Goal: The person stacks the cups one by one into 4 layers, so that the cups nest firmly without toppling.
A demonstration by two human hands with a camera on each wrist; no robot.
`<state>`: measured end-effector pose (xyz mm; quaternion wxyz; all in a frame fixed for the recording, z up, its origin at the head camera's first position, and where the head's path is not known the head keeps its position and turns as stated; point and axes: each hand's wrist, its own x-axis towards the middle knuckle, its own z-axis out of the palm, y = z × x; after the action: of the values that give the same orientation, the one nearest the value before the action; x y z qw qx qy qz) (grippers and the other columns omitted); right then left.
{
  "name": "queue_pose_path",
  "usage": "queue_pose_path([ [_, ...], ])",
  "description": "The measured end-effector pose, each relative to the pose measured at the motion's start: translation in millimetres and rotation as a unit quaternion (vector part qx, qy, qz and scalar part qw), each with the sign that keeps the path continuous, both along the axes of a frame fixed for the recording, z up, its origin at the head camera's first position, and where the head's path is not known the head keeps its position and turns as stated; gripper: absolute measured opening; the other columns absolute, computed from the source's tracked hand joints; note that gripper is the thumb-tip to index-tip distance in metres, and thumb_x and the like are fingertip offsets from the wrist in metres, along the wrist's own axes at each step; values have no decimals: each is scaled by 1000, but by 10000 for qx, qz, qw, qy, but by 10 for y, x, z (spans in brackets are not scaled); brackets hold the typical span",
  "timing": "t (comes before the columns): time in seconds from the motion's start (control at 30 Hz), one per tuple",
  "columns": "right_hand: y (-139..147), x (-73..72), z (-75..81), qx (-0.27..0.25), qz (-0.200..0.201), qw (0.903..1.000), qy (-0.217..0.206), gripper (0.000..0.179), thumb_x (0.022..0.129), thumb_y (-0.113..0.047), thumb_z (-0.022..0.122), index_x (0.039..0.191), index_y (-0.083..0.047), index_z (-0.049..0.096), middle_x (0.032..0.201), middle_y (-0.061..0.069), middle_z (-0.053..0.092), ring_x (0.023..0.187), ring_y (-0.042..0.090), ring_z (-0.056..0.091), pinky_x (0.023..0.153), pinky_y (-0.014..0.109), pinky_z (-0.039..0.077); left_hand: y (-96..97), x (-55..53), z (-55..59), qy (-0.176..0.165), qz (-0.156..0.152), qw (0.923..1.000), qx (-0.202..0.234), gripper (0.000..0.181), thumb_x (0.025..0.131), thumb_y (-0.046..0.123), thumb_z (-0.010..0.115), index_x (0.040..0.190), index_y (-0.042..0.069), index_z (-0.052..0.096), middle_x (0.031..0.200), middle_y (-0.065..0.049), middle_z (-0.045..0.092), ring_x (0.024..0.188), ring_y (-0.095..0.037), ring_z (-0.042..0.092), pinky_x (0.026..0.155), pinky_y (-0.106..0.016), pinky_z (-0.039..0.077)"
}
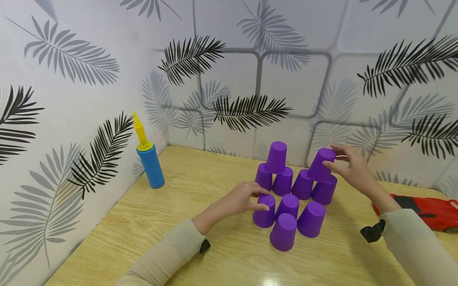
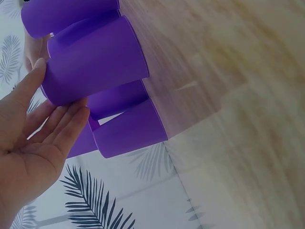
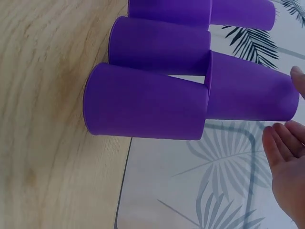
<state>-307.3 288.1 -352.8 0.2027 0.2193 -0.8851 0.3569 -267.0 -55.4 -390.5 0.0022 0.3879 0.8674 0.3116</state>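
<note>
Your left hand (image 1: 240,198) pinches the narrow, uppermost end of the near left cup (image 1: 262,216), thumb on one side and fingers on the other; this cup is at the left of a cluster of four, its rim on or close to the table (image 1: 200,171). Your right hand (image 1: 358,169) has thumb and fingertips apart, on either side of the narrow end of the upper right cup (image 1: 319,169); you cannot tell whether they press on it. That cup bridges two lower right cups (image 1: 302,186), and the upper left cup (image 1: 276,158) bridges another pair beside them. Treat each cup as light, thin-walled plastic: fairly stiff, likely to flex under a hard squeeze, and probably somewhat slippery because the wall is smooth and tapered. Hold it near the narrow end with light, opposed pressure; a sideways knock could topple an upper cup. All the cups are inverted, mouths down. Their interiors are hidden, so you cannot tell whether anything is inside or beneath them.
</note>
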Motion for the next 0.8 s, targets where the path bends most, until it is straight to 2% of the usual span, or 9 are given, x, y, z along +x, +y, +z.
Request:
queue_pose_path([
  [0.13, 34, 178, -47, -331, -318, 9967, 672, 54, 88, -7, 72, 136, 5, 50, 120, 21, 57, 104, -19, 42, 89, -7, 34, 29, -18, 41, 178, -51, 9992, -351, 41, 84, 24, 78, 118, 3, 69, 109, -11, 71, 100, -22, 68, 88, -30, 60],
  [0.23, 14, 353, -122, -516, -382, 9905, 1219, 51, 82, 3, 74, 129, 5, 56, 115, 8, 61, 104, -18, 47, 91, -6, 37, 28, -40, 66, 297, -94, 9977, -606, 42, 84, 27, 78, 117, 3, 70, 109, -10, 72, 98, -21, 68, 85, -25, 58],
  [0.33, -30, 523, -230, -477, -172, 9876, 1483, 51, 75, 11, 76, 124, 4, 61, 112, -1, 62, 104, -17, 51, 92, -4, 40, 2, -69, 82, 257, -80, 9970, -724, 42, 83, 29, 79, 115, 4, 70, 108, -8, 72, 97, -19, 67, 84, -21, 56],
  [0.4, -46, 622, -307, -344, 32, 9875, 1540, 52, 71, 13, 78, 120, 4, 63, 110, 2, 64, 104, -16, 53, 93, -3, 41, -19, -87, 106, 77, -44, 9980, -633, 43, 82, 30, 80, 114, 4, 70, 108, -7, 73, 97, -18, 68, 85, -22, 57],
  [0.5, -56, 740, -408, -147, 262, 9889, 1454, 52, 68, 12, 80, 116, 3, 65, 104, 11, 66, 103, -12, 55, 92, -1, 43, -67, -101, 157, -194, 30, 9993, -304, 42, 81, 28, 81, 112, 3, 70, 106, -7, 73, 97, -18, 70, 89, -28, 59],
  [0.57, -95, 779, -471, -44, 307, 9909, 1312, 49, 68, 9, 81, 114, 1, 66, 102, 12, 67, 101, -12, 55, 90, -1, 43, -144, -104, 191, -318, 120, 9994, 5, 40, 80, 27, 82, 111, 3, 69, 104, -7, 73, 96, -18, 70, 90, -30, 59],
  [0.7, -131, 815, -546, 111, 336, 9941, 1023, 45, 71, 3, 82, 112, -3, 67, 100, 8, 67, 95, -9, 57, 88, -2, 44, -260, -126, 281, -484, 264, 9958, 736, 40, 80, 23, 82, 112, 3, 69, 104, -9, 73, 96, -18, 70, 91, -27, 59],
  [0.8, -142, 820, -569, 208, 451, 9957, 788, 42, 73, -1, 82, 112, -5, 67, 101, 4, 68, 91, -3, 61, 86, 1, 47, -326, -145, 355, -602, 359, 9889, 1314, 41, 81, 19, 81, 116, 3, 68, 108, -11, 72, 100, -20, 69, 92, -25, 59],
])
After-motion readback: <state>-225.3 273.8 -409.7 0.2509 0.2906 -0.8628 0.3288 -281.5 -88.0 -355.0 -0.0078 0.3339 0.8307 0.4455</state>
